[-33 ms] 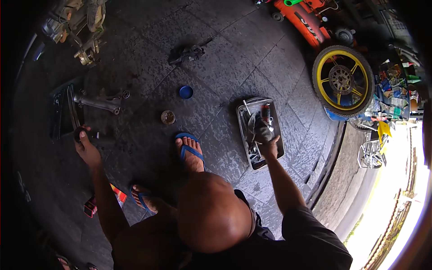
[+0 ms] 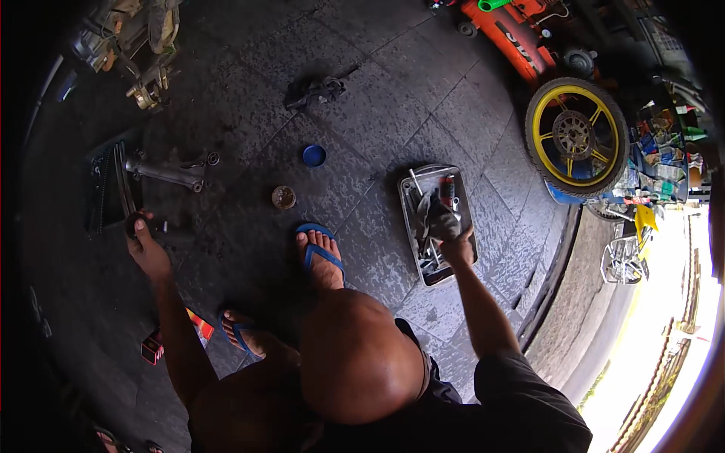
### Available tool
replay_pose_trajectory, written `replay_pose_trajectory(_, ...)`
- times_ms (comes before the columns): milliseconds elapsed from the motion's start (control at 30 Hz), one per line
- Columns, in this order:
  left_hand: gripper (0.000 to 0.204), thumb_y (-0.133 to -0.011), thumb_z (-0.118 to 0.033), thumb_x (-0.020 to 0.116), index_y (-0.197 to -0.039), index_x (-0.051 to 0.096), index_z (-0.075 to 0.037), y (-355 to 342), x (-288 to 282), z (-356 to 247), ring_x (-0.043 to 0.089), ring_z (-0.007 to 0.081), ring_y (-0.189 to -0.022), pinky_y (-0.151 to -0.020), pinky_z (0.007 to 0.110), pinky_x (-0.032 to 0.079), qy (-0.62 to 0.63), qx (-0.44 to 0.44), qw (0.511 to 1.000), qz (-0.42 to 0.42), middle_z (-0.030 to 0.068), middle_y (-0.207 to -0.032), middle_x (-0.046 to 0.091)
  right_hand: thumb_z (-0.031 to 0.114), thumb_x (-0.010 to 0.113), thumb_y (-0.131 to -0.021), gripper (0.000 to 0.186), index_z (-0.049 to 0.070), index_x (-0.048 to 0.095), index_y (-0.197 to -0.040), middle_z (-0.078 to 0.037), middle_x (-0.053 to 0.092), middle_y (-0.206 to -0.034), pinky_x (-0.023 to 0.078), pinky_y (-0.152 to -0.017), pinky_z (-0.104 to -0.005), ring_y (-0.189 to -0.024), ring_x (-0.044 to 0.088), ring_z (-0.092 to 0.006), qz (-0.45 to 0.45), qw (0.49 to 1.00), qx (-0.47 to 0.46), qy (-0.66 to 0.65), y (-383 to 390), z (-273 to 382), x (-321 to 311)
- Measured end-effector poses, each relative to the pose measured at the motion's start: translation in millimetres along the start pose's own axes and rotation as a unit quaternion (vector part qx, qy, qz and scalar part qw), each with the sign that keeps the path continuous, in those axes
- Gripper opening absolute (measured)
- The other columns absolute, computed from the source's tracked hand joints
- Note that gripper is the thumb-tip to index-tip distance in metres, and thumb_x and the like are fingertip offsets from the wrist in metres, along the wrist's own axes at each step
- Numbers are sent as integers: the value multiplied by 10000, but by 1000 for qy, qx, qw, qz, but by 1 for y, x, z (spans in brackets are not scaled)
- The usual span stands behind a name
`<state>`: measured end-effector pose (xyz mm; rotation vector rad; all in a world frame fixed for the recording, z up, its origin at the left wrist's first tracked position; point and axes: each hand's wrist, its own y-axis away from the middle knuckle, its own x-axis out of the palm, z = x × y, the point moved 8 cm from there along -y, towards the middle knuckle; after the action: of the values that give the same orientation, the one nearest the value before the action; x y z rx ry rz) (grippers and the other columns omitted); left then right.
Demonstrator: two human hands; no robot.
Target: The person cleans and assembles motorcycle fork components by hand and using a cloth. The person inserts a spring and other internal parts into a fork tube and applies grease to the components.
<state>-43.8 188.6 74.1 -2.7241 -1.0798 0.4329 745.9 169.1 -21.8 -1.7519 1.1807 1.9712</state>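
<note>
On the left, my left hand (image 2: 151,253) is closed around a small dark round piece (image 2: 136,222) whose kind I cannot make out. Just beyond it stand long thin metal bars (image 2: 122,177), and a silver cast-metal part (image 2: 172,173) lies beside them. My right hand (image 2: 458,250) reaches into a metal tray (image 2: 406,226) and grips a crumpled grey rag (image 2: 438,220). Around the rag in the tray are several hand tools, among them a red-and-black handled tool (image 2: 447,189). The rag and fingers hide some of them.
Between my hands stand an open tin (image 2: 283,198) of brownish stuff and a blue lid (image 2: 313,155). A dark rag (image 2: 317,92) lies farther off. At the right are a yellow-rimmed wheel (image 2: 575,136) and a red compressor (image 2: 510,38). A red box (image 2: 153,347) sits beside my left forearm.
</note>
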Motion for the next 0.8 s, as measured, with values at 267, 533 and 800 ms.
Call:
replay_pose_trajectory(267,402,-1017,-365,539,-1143,606,10,0,2,5,576,215,-1043,-986,358,409,0,4,1000,3,91,-1025,639,230,785,-855,230,28,677,-842,-62,647,-628,401,-396,-251,-453,533,-87,307,914,93,-248,-6,-24,-130)
replay_pose_trajectory(533,294,-984,-239,619,-1147,616,6,7,6,-10,610,164,-922,-856,317,483,34,-11,999,-36,65,-1000,652,312,845,-712,324,24,699,-742,-78,614,-583,469,-446,-330,-477,567,-173,280,913,-39,293,17,-55,-135)
replay_pose_trajectory(800,477,-761,-258,863,-1093,637,0,18,11,-43,634,272,-966,-866,398,506,-1,38,998,-49,157,-1011,673,31,770,-736,902,-14,307,-1509,-29,583,-677,393,-419,-260,-471,514,-109,401,766,-273,-421,176,102,-180)
